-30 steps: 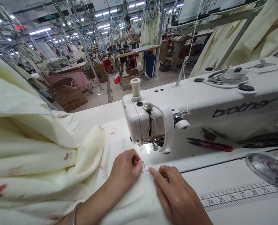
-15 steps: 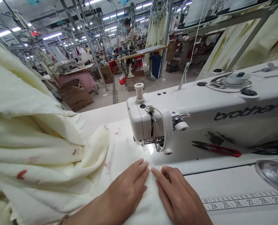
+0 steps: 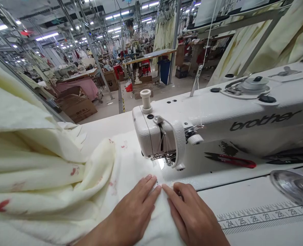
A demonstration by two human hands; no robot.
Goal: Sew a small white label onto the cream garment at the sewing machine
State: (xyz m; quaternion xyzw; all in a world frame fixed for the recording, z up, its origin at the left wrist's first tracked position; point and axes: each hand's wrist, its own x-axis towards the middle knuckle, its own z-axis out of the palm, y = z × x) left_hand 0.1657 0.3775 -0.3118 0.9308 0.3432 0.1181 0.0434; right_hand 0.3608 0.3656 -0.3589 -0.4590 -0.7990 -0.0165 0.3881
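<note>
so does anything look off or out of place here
Nothing stands out. Both hands, left and right, lie flat on the cream fabric by the presser foot; red snips rest on the machine bed.

"brother" on sewing machine (image 3: 243, 112), 24–29 on ruler (image 3: 264, 215)

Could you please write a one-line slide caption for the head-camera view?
Left hand and right hand press cream fabric flat before the needle of a white sewing machine.

The cream fabric (image 3: 131, 171) with small red prints lies flat on the counter (image 3: 243, 198) under the needle of the white sewing machine (image 3: 218, 116), and bunches in thick folds at the left.
</note>
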